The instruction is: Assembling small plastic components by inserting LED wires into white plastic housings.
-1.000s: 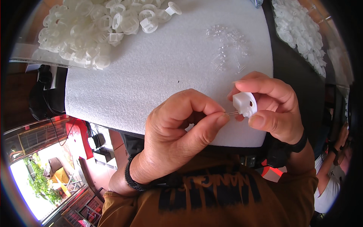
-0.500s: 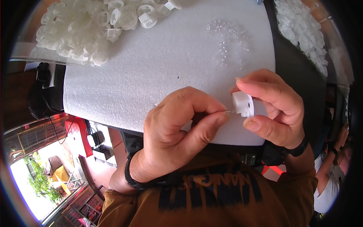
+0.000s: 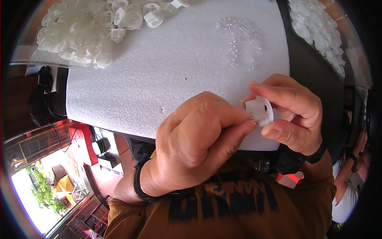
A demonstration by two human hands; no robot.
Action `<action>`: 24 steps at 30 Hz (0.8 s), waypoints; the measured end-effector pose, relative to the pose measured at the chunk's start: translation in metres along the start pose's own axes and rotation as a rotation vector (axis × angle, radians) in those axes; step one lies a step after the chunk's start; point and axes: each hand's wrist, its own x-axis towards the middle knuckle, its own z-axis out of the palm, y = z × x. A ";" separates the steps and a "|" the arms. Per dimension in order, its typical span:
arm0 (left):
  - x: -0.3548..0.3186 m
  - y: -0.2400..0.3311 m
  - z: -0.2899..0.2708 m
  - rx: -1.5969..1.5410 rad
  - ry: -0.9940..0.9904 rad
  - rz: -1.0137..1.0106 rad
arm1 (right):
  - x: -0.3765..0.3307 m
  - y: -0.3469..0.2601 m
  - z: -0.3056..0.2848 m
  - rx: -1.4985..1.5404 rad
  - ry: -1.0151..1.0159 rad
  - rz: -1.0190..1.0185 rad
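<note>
My right hand (image 3: pixel 296 111) holds a small white plastic holder (image 3: pixel 260 111), with a round flange and a boxy middle, between thumb and fingers. A slot shows in its flange. My left hand (image 3: pixel 203 135) is closed in a pinch right at the holder's left side. Between its thumb and forefinger is a bit of thin metal leads (image 3: pixel 252 118), like those of an LED; the rest is hidden by the fingers and the holder. Beyond the hands, several clear LEDs (image 3: pixel 238 40) with thin legs lie scattered on the white foam mat (image 3: pixel 131 91).
A heap of similar white plastic holders (image 3: pixel 87 32) covers the far left of the mat. Another pile of white parts (image 3: pixel 318 36) lies in a clear bag or tray at far right. A person's arm (image 3: pixel 350 167) shows at the right edge. A red stool (image 3: pixel 81 143) stands below left.
My left hand has moved right, up against the holder, and less of the thin leads shows now. The holder has turned slightly in my right hand and shifted a little right.
</note>
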 end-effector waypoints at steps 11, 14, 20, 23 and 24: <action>-0.002 -0.002 -0.003 0.057 -0.009 0.028 | -0.001 0.005 0.003 0.155 0.018 0.006; -0.002 -0.002 -0.002 0.134 -0.009 0.075 | -0.002 0.006 0.006 0.125 0.038 0.014; -0.004 0.004 0.001 0.237 0.012 0.110 | 0.000 0.006 0.007 0.033 0.010 -0.052; -0.005 0.004 0.002 0.267 0.018 0.138 | -0.001 0.008 0.008 0.039 0.022 -0.073; -0.005 0.004 0.002 0.289 0.024 0.161 | -0.001 0.008 0.008 0.050 0.031 -0.086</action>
